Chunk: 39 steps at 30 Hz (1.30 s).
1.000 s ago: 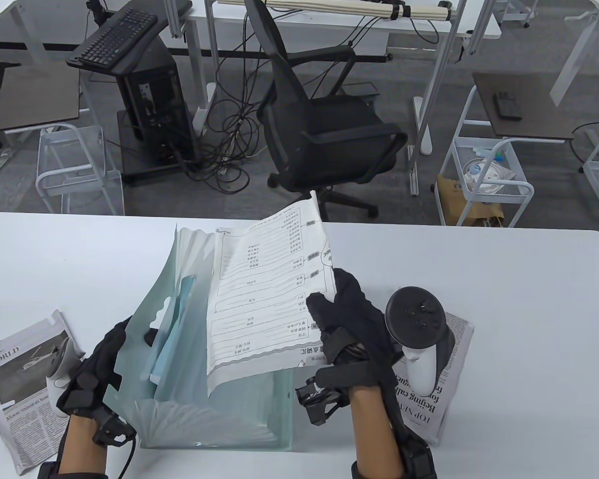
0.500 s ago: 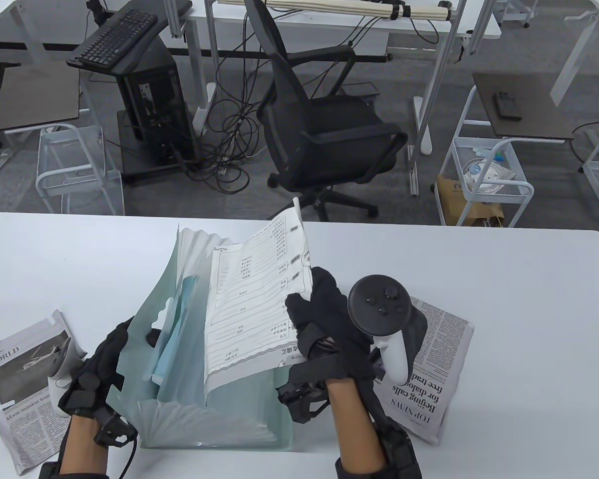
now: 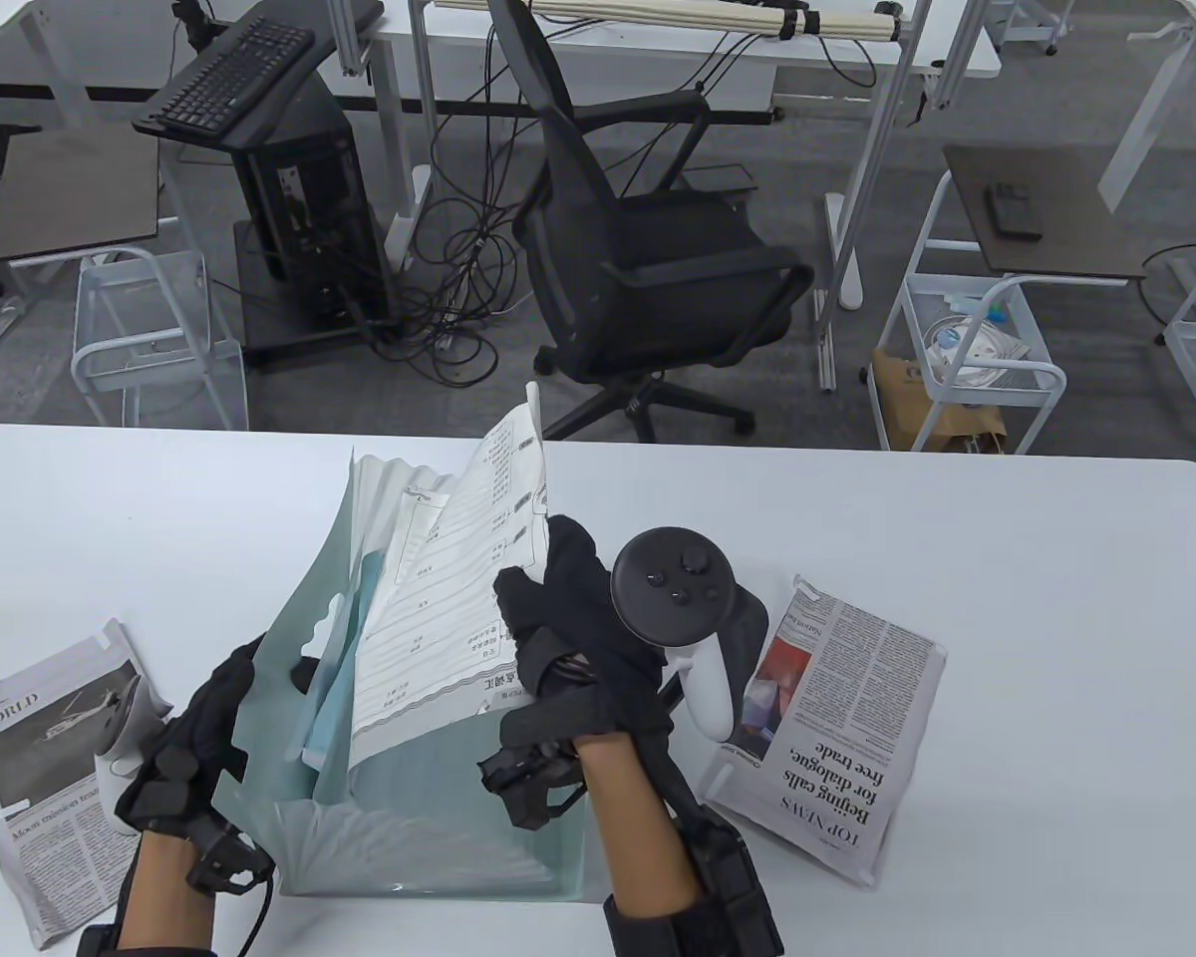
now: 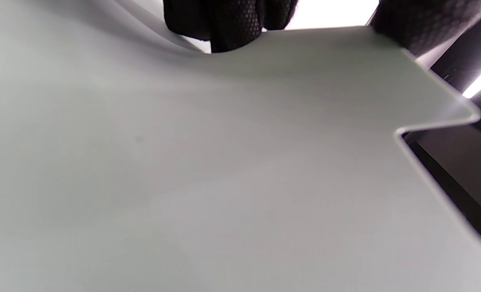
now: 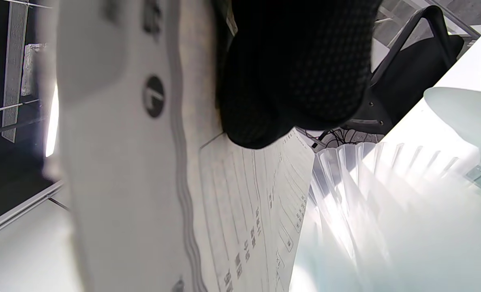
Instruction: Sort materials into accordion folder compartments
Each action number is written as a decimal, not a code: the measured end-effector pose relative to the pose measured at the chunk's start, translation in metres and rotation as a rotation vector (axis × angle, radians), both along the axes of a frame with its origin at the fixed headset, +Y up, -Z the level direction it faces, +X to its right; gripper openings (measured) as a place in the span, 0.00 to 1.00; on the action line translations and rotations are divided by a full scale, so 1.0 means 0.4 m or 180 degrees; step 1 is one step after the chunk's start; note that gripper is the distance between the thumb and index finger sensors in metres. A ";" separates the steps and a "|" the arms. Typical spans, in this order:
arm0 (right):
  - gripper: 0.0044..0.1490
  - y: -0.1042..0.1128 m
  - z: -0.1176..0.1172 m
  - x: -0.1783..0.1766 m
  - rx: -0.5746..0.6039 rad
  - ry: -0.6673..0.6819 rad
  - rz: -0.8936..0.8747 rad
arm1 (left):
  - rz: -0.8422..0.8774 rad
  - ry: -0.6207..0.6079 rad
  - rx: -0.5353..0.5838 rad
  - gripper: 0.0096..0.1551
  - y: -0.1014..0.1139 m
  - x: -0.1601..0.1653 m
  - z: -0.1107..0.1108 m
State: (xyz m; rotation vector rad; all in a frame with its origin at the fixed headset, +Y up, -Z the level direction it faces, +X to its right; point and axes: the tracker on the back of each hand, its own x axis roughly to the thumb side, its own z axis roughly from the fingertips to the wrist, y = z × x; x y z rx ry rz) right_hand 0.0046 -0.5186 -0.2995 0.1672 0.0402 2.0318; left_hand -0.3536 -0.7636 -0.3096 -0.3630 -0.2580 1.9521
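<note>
Table view, lower left: a folded newspaper (image 3: 35, 788) lies at the table's (image 3: 1037, 618) edge. Just right of it, the left hand (image 3: 184, 743) grips the pale green front flap of the accordion folder (image 3: 429, 807), fingers curled over its top edge; the folder stands open at lower centre, its pleats fanned. Above it, the right hand (image 3: 568, 618) pinches a printed sheet (image 3: 448, 608), tilted steeply over the folder's open compartments; which compartment cannot be told. Lower right, a second newspaper (image 3: 827, 728) lies flat.
</note>
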 end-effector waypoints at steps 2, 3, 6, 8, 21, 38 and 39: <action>0.38 0.003 -0.001 -0.011 0.0052 0.0019 0.0015 | 0.0006 -0.0002 -0.0002 0.48 0.000 0.000 0.000; 0.38 0.004 0.000 -0.015 0.0062 0.0015 0.0031 | 0.0007 -0.0003 -0.0001 0.48 0.000 0.000 0.000; 0.38 0.006 0.006 -0.024 0.0138 0.0014 0.0082 | 0.0013 -0.0004 -0.0003 0.48 0.000 0.000 0.000; 0.38 0.004 0.012 -0.029 0.0180 0.0009 0.0019 | 0.0019 -0.0004 -0.0005 0.48 0.000 0.000 0.001; 0.38 -0.008 0.045 -0.050 0.0541 -0.0103 0.0389 | 0.0053 -0.0003 -0.0009 0.48 0.000 -0.001 0.001; 0.38 0.004 0.086 -0.026 0.0929 -0.0302 0.0820 | 0.0056 -0.0005 -0.0011 0.49 0.001 -0.003 0.000; 0.38 0.004 0.086 -0.026 0.0929 -0.0303 0.0822 | 0.0054 -0.0006 -0.0011 0.48 0.001 -0.003 0.000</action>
